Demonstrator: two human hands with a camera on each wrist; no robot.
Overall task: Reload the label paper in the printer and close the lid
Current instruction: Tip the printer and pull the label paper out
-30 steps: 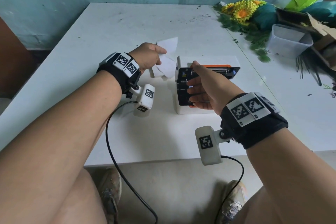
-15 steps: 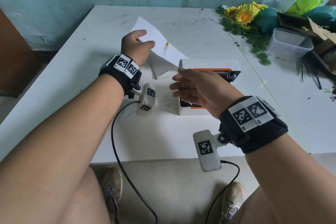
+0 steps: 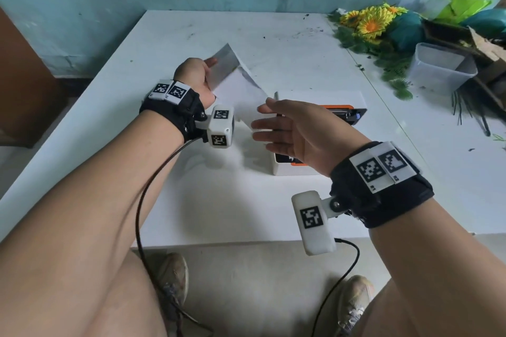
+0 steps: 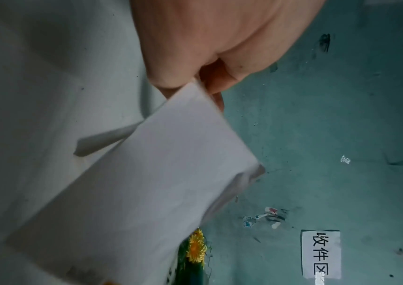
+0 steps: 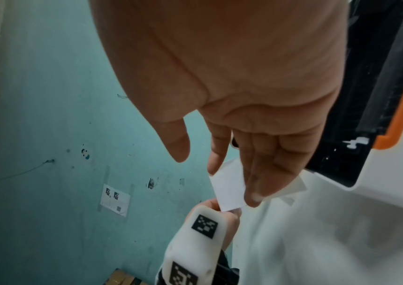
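Observation:
A white label printer (image 3: 323, 101) with black insides and an orange rim (image 5: 400, 104) stands mid-table, its lid up. My left hand (image 3: 195, 74) is raised left of it and pinches a strip of white fan-fold label paper (image 3: 235, 76) between thumb and fingers; the strip (image 4: 134, 192) hangs unfolded toward the printer. My right hand (image 3: 284, 128) hovers over the printer's left end, fingers straight and spread, reaching toward the paper (image 5: 229, 189). Whether its fingertips touch the strip I cannot tell.
The white table (image 3: 219, 200) runs to a teal wall. At the far right lie artificial sunflowers (image 3: 369, 22), a clear plastic tub (image 3: 440, 68) and cardboard scraps. Cables trail from both wrist cameras off the near edge.
My left hand lifted the paper up and away to the left, unfolding it into a longer strip. My right hand left the printer's inside and moved left toward the paper.

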